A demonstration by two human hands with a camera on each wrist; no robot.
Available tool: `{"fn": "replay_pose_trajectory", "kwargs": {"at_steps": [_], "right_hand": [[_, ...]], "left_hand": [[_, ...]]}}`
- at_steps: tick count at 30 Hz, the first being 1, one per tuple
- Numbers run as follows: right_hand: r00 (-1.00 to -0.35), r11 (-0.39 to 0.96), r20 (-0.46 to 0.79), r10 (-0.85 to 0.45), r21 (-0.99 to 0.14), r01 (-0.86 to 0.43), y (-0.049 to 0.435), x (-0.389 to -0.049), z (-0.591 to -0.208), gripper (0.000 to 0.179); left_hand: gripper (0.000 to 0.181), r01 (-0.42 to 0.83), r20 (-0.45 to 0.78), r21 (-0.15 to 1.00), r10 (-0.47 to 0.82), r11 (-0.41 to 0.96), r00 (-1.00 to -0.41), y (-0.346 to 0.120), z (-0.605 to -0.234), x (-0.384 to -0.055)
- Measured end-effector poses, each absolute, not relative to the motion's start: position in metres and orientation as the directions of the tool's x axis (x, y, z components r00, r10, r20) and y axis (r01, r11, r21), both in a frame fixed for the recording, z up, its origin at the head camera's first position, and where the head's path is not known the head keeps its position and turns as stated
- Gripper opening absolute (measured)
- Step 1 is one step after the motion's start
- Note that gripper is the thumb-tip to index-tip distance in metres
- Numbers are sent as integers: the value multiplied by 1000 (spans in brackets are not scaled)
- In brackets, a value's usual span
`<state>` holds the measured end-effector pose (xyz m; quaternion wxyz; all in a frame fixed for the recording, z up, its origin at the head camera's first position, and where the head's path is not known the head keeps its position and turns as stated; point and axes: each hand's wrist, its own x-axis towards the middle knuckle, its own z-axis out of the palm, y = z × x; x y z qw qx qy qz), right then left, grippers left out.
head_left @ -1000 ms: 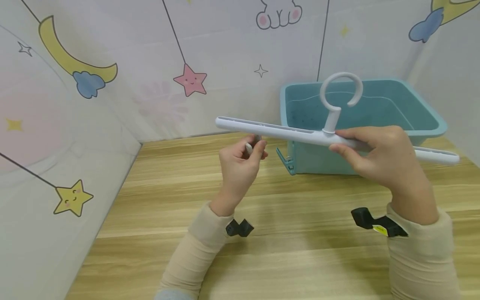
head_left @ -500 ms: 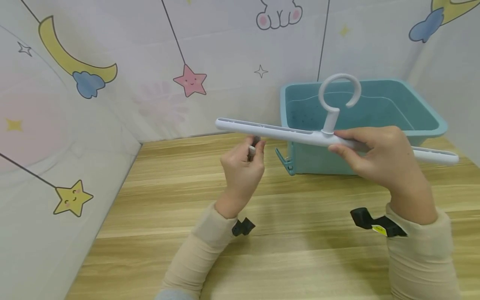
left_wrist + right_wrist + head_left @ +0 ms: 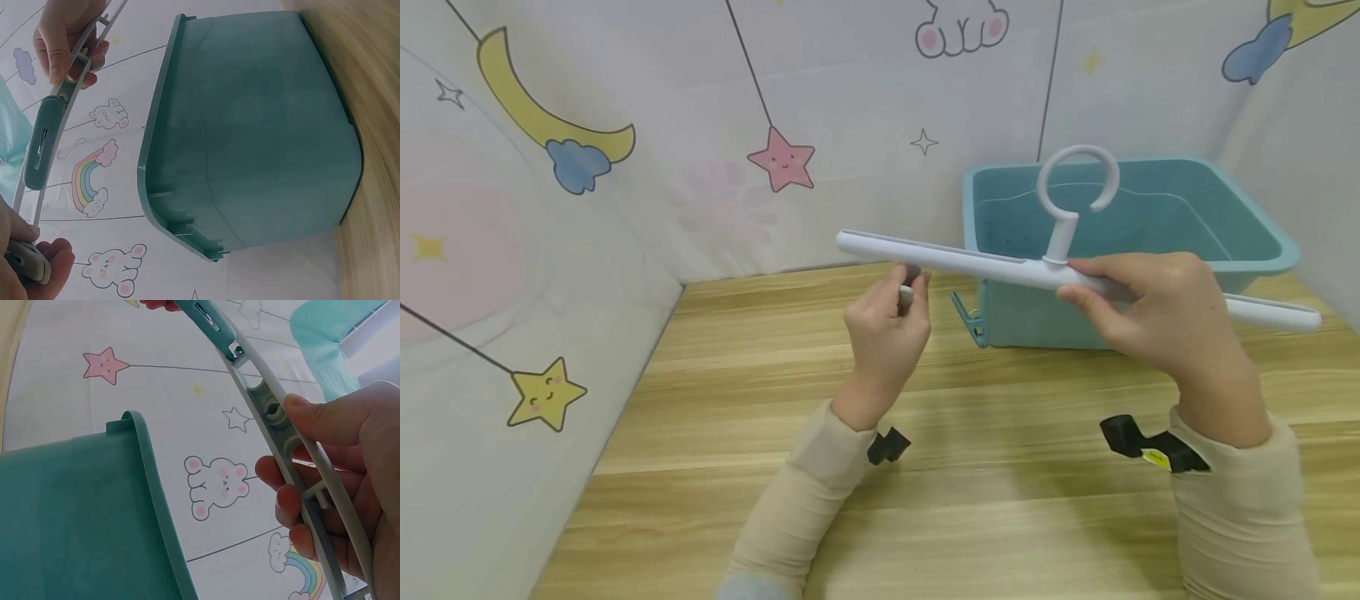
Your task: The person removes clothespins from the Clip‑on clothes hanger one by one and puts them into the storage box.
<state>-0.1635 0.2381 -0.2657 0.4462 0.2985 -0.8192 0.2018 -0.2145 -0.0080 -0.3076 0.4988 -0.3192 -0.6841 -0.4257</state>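
Note:
My right hand (image 3: 1172,308) grips the middle of a white clothes hanger (image 3: 970,262), thumb on the near side, just below its round hook (image 3: 1114,171). The hanger is held above the table, its left end slightly higher. Beneath its left arm, my left hand (image 3: 887,329) pinches a small grey clip (image 3: 30,259) between thumb and fingers. Whether that clip is joined to the hanger is hidden. A teal clip (image 3: 45,142) sits in the hanger's frame between the hands; in the head view, the same teal clip (image 3: 973,321) hangs below the bar.
A teal plastic bin (image 3: 1037,317) stands behind the hanger, against the patterned wall (image 3: 850,83). The wood-grain table (image 3: 737,400) stretches below both hands. A second wall (image 3: 475,467) bounds the left side. Each sleeve carries a black wrist camera (image 3: 887,447).
My left hand has risen slightly and shifted a little right, still pinching the grey clip. The hanger has rolled a touch, so its slot looks narrower. My right hand keeps its grip.

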Motion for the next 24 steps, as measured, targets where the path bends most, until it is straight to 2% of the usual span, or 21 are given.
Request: {"fn": "replay_pose_trajectory", "kwargs": {"at_steps": [8, 15, 24], "right_hand": [[-466, 756, 819, -335, -61, -652, 240, -159, -262, 67], [-411, 732, 876, -254, -103, -673, 238, -160, -265, 63], [-414, 729, 881, -226, -129, -672, 241, -159, -264, 65]], "left_hand": [[10, 878, 935, 336, -7, 341, -356, -9, -304, -214], [12, 891, 929, 355, -5, 283, -369, -9, -300, -211], [9, 901, 935, 334, 28, 275, -355, -10, -298, -214]]}}
